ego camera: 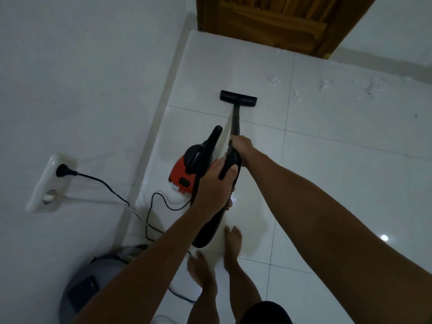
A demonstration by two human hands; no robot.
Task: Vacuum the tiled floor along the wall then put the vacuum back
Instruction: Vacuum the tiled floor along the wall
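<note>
A small red and black vacuum sits on the white tiled floor close to the left wall. Its black wand runs forward to a flat black floor head resting on the tiles. My right hand grips the wand at its upper end. Just behind it, my left hand grips the ribbed black hose, which hangs down towards my feet.
The vacuum's black cord runs along the floor to a plug in a white wall socket. A grey round appliance stands at lower left. A wooden door closes the far end. Dust specks lie on the tiles at right.
</note>
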